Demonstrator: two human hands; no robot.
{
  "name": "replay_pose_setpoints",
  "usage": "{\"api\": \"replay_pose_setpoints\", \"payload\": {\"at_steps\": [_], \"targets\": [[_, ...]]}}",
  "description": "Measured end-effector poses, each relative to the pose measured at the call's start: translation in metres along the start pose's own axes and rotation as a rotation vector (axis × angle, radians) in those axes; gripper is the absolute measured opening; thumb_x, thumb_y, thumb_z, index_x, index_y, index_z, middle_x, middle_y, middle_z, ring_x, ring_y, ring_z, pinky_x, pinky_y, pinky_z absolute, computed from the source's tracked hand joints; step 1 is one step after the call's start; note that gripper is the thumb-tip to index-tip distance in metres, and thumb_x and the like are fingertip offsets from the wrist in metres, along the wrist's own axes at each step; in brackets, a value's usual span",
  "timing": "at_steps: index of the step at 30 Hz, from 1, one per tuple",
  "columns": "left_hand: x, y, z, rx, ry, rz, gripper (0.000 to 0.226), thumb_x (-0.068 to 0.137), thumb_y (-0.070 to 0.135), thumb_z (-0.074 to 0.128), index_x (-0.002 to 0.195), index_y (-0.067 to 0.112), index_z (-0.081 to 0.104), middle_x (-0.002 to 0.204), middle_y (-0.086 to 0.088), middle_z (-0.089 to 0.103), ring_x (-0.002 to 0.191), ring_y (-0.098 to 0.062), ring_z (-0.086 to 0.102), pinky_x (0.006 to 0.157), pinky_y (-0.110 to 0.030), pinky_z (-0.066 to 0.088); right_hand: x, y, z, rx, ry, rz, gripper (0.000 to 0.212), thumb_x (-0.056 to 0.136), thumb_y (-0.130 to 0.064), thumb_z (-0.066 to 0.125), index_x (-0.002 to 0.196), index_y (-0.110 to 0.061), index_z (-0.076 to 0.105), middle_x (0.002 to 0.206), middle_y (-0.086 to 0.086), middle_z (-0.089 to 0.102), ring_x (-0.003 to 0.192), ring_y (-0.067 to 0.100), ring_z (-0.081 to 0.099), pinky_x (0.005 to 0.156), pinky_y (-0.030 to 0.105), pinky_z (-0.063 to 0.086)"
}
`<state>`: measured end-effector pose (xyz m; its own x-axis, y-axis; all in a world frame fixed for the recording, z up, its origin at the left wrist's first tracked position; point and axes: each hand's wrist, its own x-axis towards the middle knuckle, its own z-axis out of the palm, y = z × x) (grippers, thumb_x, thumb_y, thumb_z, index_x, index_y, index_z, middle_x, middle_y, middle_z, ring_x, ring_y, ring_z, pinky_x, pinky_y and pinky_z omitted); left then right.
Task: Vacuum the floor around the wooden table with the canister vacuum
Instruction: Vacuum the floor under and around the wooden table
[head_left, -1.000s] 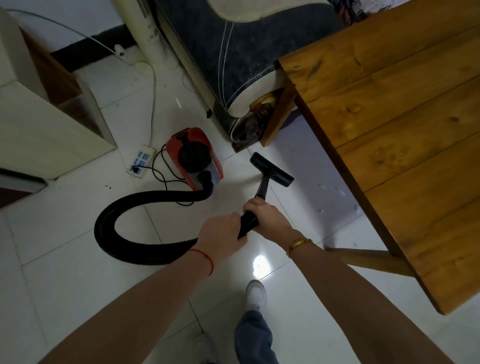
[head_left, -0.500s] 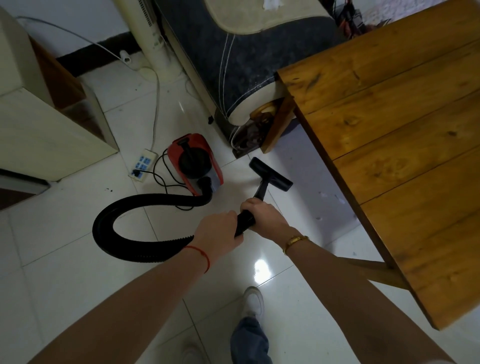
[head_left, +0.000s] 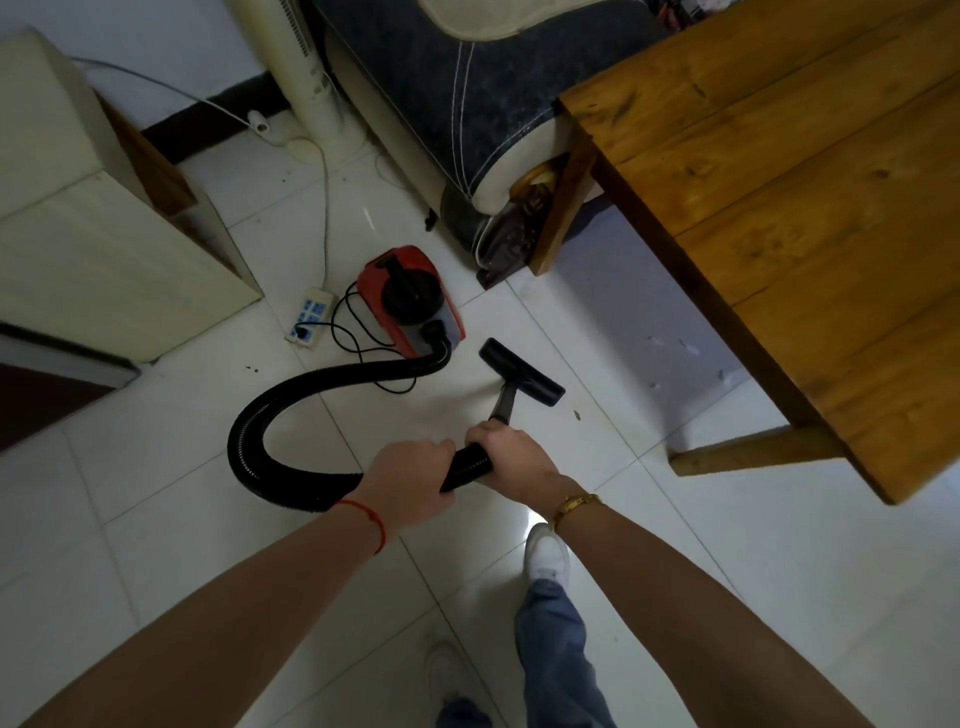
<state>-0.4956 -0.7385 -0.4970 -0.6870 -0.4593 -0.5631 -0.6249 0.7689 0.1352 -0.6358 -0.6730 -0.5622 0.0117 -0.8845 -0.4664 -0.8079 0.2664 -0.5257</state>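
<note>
White glossy floor tiles (head_left: 675, 545) cover the room, with a light glare just below the hands. Left hand (head_left: 410, 483) is wrapped around the ribbed black hose (head_left: 270, 415) at its near end; right hand (head_left: 511, 454) is clamped on the black wand (head_left: 503, 408) just ahead of it, the two hands near but apart. Wand slopes down to the black floor nozzle (head_left: 522, 371), which rests flat on the tiles. Hose loops left and back up into the red canister vacuum (head_left: 410, 301), standing just left of the nozzle. Its black cord (head_left: 353, 338) runs to a white power strip (head_left: 310, 322) on the floor. Wooden counter (head_left: 805, 208) stands to the right, its leg (head_left: 748, 452) near the nozzle; small debris specks (head_left: 675, 345) lie beneath its edge. Dark blue sofa (head_left: 441, 78) sits behind.
</note>
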Motion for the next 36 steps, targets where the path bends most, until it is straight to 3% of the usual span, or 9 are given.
{"api": "replay_pose_setpoints", "payload": {"at_steps": [6, 14, 17, 20, 32, 36], "targets": [[-0.032, -0.003, 0.014, 0.098, -0.031, 0.107, 0.021, 0.088, 0.027, 0.048, 0.104, 0.015, 0.049, 0.063, 0.007, 0.032, 0.063, -0.018, 0.046, 0.043, -0.022, 0.023, -0.035, -0.024, 0.031, 0.067, 0.052, 0.074, 0.021, 0.085, -0.019, 0.065, 0.103, -0.01, 0.058, 0.107, 0.009, 0.058, 0.093, 0.028, 0.06, 0.079, 0.034, 0.05], [-0.033, 0.012, 0.021, 0.151, -0.032, 0.149, 0.024, 0.089, 0.028, 0.05, 0.109, 0.015, 0.049, 0.083, -0.002, 0.055, 0.066, -0.018, 0.046, 0.051, -0.026, 0.03, -0.054, -0.014, 0.04, 0.076, 0.095, 0.115, 0.023, 0.085, -0.017, 0.064, 0.106, -0.009, 0.056, 0.11, 0.01, 0.057, 0.099, 0.029, 0.058, 0.081, 0.036, 0.05], [-0.019, 0.025, 0.018, 0.155, -0.024, 0.133, 0.025, 0.089, 0.029, 0.05, 0.11, 0.015, 0.049, 0.079, 0.001, 0.046, 0.068, -0.021, 0.053, 0.055, -0.028, 0.034, -0.052, 0.003, 0.032, 0.061, 0.112, 0.107, 0.024, 0.085, -0.015, 0.065, 0.107, -0.009, 0.057, 0.11, 0.01, 0.056, 0.099, 0.029, 0.057, 0.081, 0.037, 0.05], [0.003, 0.039, 0.012, 0.158, -0.001, 0.126, 0.025, 0.089, 0.029, 0.051, 0.109, 0.014, 0.049, 0.082, -0.001, 0.051, 0.079, -0.023, 0.062, 0.058, -0.028, 0.036, -0.048, 0.026, 0.019, 0.05, 0.112, 0.117, 0.024, 0.085, -0.016, 0.065, 0.106, -0.009, 0.057, 0.11, 0.01, 0.055, 0.097, 0.029, 0.058, 0.08, 0.036, 0.05], [0.118, 0.106, -0.023, 0.046, 0.067, 0.078, 0.024, 0.088, 0.028, 0.054, 0.106, 0.014, 0.049, 0.088, -0.003, 0.059, 0.079, -0.023, 0.062, 0.059, -0.028, 0.035, -0.019, 0.141, -0.056, 0.032, 0.146, 0.145, 0.022, 0.083, -0.014, 0.067, 0.102, -0.012, 0.057, 0.108, 0.006, 0.056, 0.096, 0.025, 0.058, 0.08, 0.033, 0.049], [0.153, 0.126, -0.034, 0.029, 0.069, 0.068, 0.025, 0.088, 0.027, 0.054, 0.108, 0.012, 0.049, 0.095, -0.005, 0.063, 0.082, -0.025, 0.063, 0.06, -0.028, 0.036, -0.01, 0.174, -0.076, 0.022, 0.141, 0.152, 0.025, 0.081, -0.015, 0.07, 0.103, -0.013, 0.057, 0.11, 0.006, 0.056, 0.098, 0.025, 0.058, 0.084, 0.037, 0.051]]}}
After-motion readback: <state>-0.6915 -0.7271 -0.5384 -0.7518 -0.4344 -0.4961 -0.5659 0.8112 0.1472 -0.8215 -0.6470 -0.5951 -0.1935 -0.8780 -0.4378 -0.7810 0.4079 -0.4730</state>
